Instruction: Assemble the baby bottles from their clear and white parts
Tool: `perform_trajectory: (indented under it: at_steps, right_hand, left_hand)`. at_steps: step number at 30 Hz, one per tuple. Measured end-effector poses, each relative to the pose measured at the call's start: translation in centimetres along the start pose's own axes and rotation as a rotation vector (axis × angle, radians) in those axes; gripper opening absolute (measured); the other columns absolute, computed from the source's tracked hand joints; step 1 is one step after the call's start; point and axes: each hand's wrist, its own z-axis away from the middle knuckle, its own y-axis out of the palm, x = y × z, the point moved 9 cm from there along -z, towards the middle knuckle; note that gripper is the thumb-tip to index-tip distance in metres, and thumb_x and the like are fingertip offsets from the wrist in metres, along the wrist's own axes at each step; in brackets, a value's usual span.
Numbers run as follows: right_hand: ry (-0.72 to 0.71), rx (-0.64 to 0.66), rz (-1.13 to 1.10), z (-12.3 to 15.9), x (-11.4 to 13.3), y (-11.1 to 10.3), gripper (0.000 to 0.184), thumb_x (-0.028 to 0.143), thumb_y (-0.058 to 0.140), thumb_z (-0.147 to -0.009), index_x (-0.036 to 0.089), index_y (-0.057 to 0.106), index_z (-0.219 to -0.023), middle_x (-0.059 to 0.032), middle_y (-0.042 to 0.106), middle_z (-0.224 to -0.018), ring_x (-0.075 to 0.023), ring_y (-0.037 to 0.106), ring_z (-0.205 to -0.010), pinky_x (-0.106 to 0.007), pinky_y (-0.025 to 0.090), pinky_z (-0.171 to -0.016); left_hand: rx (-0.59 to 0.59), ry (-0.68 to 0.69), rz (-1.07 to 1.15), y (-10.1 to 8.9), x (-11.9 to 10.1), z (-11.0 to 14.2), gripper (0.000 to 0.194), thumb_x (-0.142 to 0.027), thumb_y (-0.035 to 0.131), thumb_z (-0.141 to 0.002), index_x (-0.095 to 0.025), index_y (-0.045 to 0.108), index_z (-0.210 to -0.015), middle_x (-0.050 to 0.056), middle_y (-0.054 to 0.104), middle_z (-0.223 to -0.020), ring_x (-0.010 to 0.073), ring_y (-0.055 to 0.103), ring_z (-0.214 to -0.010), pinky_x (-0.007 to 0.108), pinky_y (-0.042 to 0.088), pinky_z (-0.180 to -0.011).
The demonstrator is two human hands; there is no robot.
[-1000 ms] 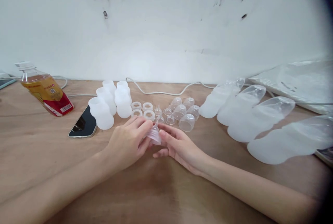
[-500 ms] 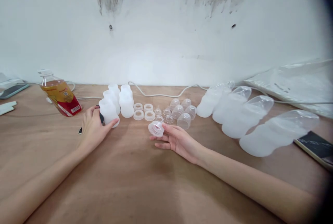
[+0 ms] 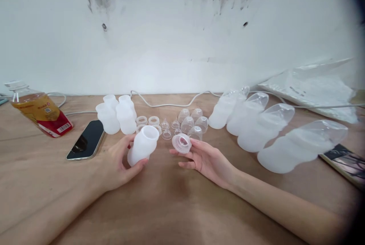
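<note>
My left hand (image 3: 118, 163) is wrapped round a white translucent bottle (image 3: 142, 145), tilted with its open mouth up and to the right. My right hand (image 3: 207, 157) pinches a clear screw ring with a teat in it (image 3: 181, 143), its open underside turned towards the bottle's mouth. The two parts are a short gap apart above the wooden table (image 3: 159, 207). Just behind them lie loose rings (image 3: 148, 120), small clear teats (image 3: 168, 129) and clear domed caps (image 3: 191, 120). A group of empty white bottles (image 3: 115, 116) stands at the back left.
A black phone (image 3: 85, 139) lies left of my left hand. A tilted bottle of amber liquid (image 3: 38, 109) sits at the far left. Several capped bottles (image 3: 270, 131) lie in a row on the right, with a plastic bag (image 3: 316, 85) and white cable (image 3: 171, 103) behind.
My left hand took one white bottle from the group at the back left and brought it to the middle. My right hand lifted the ring with the teat and turned it towards the bottle.
</note>
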Motion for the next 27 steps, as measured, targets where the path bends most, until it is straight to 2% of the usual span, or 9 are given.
perform_trajectory:
  at_steps: [11, 16, 18, 20, 23, 25, 27]
  right_hand:
    - [-0.003, -0.006, -0.003, -0.3, -0.2, -0.1, 0.022, 0.026, 0.045, -0.086, 0.015, 0.062, -0.093, -0.0072, 0.056, -0.107, -0.0229, 0.054, -0.103, -0.029, 0.051, -0.074]
    - [-0.018, -0.013, 0.037, -0.3, -0.1, 0.0, 0.021, 0.029, 0.046, -0.085, 0.015, 0.061, -0.093, -0.0083, 0.054, -0.111, -0.0235, 0.053, -0.105, -0.031, 0.051, -0.075]
    - [-0.073, -0.021, 0.074, -0.5, 0.1, 0.1, 0.019, 0.029, 0.049, -0.084, 0.017, 0.059, -0.095, -0.0078, 0.054, -0.111, -0.0224, 0.053, -0.106, -0.033, 0.049, -0.080]
    - [-0.185, -0.030, 0.168, -0.4, 0.7, 0.4, 0.020, 0.027, 0.054, -0.081, 0.020, 0.056, -0.099, -0.0055, 0.055, -0.108, -0.0196, 0.053, -0.103, -0.036, 0.047, -0.084]
    - [-0.317, -0.011, 0.377, 0.0, 1.4, 1.2, 0.027, 0.024, 0.059, -0.078, 0.024, 0.054, -0.104, -0.0024, 0.055, -0.107, -0.0149, 0.054, -0.097, -0.032, 0.045, -0.086]
    - [-0.324, 0.026, 0.453, 0.1, 1.3, 1.7, 0.028, 0.023, 0.058, -0.079, 0.024, 0.053, -0.106, -0.0024, 0.053, -0.110, -0.0135, 0.053, -0.099, -0.028, 0.044, -0.087]
    - [-0.299, 0.051, 0.449, 0.0, 1.1, 1.8, 0.027, 0.024, 0.055, -0.080, 0.024, 0.052, -0.107, -0.0031, 0.052, -0.113, -0.0141, 0.051, -0.101, -0.028, 0.044, -0.087]
  left_hand:
    - [-0.028, 0.050, -0.029, 0.0, -0.5, 0.0, 0.033, -0.033, 0.052, -0.076, -0.018, 0.041, -0.103, 0.002, 0.057, -0.087, 0.0167, 0.055, -0.075, 0.028, 0.045, -0.068]
    - [-0.013, 0.023, -0.011, 0.2, -0.3, -0.1, 0.034, -0.034, 0.053, -0.075, -0.018, 0.041, -0.103, 0.002, 0.057, -0.085, 0.0161, 0.055, -0.072, 0.028, 0.045, -0.066]
    - [-0.011, 0.037, -0.005, 0.3, -0.4, -0.1, 0.035, -0.033, 0.054, -0.075, -0.018, 0.042, -0.104, 0.003, 0.057, -0.088, 0.0169, 0.055, -0.075, 0.029, 0.045, -0.067]
    - [0.004, 0.097, 0.002, 0.5, -1.1, 0.0, 0.035, -0.031, 0.054, -0.075, -0.018, 0.043, -0.105, 0.005, 0.057, -0.095, 0.0185, 0.055, -0.084, 0.030, 0.044, -0.072]
    - [0.076, 0.195, 0.015, 1.1, -2.4, 0.2, 0.036, -0.029, 0.054, -0.074, -0.018, 0.045, -0.107, 0.006, 0.055, -0.102, 0.0190, 0.054, -0.092, 0.029, 0.043, -0.077]
    - [0.116, 0.175, 0.047, 1.3, -2.7, 0.2, 0.036, -0.029, 0.054, -0.073, -0.017, 0.046, -0.107, 0.006, 0.056, -0.100, 0.0185, 0.055, -0.089, 0.028, 0.044, -0.076]
    - [0.175, 0.090, 0.127, 1.7, -2.4, 0.1, 0.034, -0.030, 0.054, -0.073, -0.018, 0.048, -0.104, 0.003, 0.058, -0.095, 0.0175, 0.056, -0.082, 0.027, 0.044, -0.071]
